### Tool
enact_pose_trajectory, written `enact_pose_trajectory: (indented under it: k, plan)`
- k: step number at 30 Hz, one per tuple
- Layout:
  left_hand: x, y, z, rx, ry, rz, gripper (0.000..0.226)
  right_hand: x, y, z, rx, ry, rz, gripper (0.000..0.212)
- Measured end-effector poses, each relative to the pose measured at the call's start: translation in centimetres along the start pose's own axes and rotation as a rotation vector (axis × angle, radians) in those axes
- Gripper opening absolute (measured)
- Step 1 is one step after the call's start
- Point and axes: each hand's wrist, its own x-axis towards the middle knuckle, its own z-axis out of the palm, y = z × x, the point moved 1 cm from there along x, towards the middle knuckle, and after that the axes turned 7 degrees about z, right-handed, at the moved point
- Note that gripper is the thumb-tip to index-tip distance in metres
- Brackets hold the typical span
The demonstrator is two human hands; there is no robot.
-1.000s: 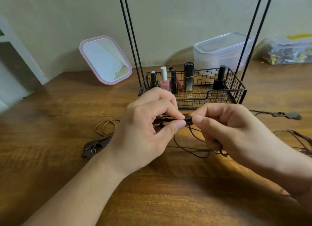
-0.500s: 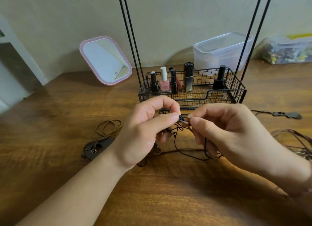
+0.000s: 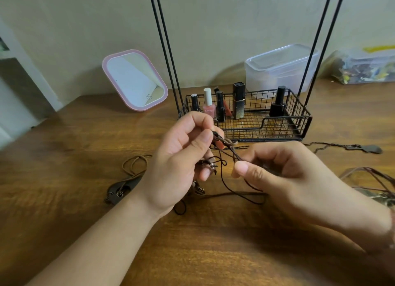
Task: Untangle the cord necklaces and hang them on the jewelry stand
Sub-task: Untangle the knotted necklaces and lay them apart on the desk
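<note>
Two hands work above the wooden table (image 3: pixel 64 157), close together in front of the jewelry stand (image 3: pixel 265 123). The left hand (image 3: pixel 179 166) pinches the top of the tangled cord necklaces (image 3: pixel 224 168) between thumb and forefinger, and its lower fingers curl around small metal beads on the cords. The right hand (image 3: pixel 284 174) pinches a brown strand with its thumb and forefinger, just below and to the right of the left hand's pinch.

The cords are thin, dark brown and black. One short piece runs tight and slanted between the two pinches; below it the cords hang in loose loops down to the table and pass under both hands.

Half a second ago the fingertips of both hands almost touched at the knot. Now the left hand is higher and the right hand lower, so the stretched piece of cord shows between them.

Another tan cord necklace with a dark pendant (image 3: pixel 119 191) lies on the table left of the left wrist. More cords (image 3: pixel 374 178) lie at the right edge. The stand's basket holds some nail polish bottles (image 3: pixel 208 104); its black rods (image 3: pixel 164 46) rise out of the picture, so I cannot see what hangs on them.
</note>
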Motion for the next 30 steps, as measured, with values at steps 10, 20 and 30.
enact_pose_trajectory:
  k: [10, 20, 30]
  plan:
    - [-0.18, 0.04, 0.38, 0.127, -0.021, 0.144, 0.013, 0.21, -0.18, -0.81, 0.140, 0.004, 0.028, 0.044]
    - [-0.48, 0.12, 0.23, 0.106, -0.099, 0.111, 0.017, -0.09, -0.72, -0.20, 0.151, 0.053, -0.041, 0.019]
    - [-0.40, -0.17, 0.23, 0.206, -0.108, 0.046, 0.025, -0.07, -0.55, -0.33, 0.023, 0.059, -0.092, 0.021]
